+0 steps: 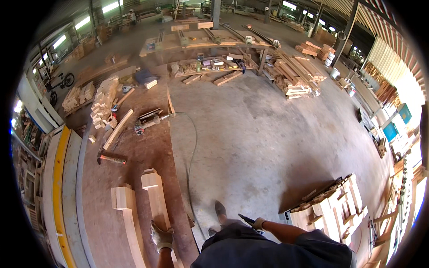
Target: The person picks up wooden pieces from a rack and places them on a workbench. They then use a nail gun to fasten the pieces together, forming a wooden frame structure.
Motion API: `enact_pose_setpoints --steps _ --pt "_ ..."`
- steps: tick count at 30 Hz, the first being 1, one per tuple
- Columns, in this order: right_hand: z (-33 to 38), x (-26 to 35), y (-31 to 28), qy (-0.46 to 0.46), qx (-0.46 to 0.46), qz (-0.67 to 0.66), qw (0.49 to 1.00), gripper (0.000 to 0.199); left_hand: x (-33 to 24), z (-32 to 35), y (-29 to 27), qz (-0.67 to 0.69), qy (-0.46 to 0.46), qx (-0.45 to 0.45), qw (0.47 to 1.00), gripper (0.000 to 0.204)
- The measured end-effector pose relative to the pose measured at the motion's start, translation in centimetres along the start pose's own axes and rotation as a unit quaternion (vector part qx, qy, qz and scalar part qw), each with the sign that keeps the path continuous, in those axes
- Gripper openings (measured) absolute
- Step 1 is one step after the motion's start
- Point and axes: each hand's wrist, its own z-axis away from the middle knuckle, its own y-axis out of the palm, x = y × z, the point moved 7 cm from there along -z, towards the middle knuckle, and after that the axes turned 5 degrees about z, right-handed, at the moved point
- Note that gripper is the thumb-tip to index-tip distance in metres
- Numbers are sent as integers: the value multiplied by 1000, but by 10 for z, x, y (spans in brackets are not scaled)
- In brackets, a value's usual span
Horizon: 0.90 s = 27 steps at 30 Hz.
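Observation:
Two pale wooden posts lie side by side on the brown work surface at the lower left, each with a thicker block at its far end. My left hand [161, 236], in a light work glove, is closed around the right-hand wooden post [157, 196]. Just left of it is the other wooden post [128, 210], untouched. My right hand [258, 224], also gloved, is held close to my body, closed on a slim dark tool [245, 218]. The tool's tip points up and left; its kind cannot be made out.
Beyond the posts lie a hammer [112, 159], a wooden strip [118, 129] and an air tool [147, 125] with a thin hose [195, 138] trailing across the floor. Stacked wooden parts [335, 205] stand at the right. A low bench [201, 44] spans the back.

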Motion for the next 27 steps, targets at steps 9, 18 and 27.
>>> enact_pose_setpoints --steps 9,18,27 --pt "6 -25 6 63 38 -114 991 28 3 17 10 -17 41 10 999 106" --pt "7 -17 4 32 32 -72 996 42 -5 43 19 -27 86 -16 996 105" --pt "-17 -2 9 -1 -24 -2 1000 70 -3 43 21 -22 65 -9 998 105"
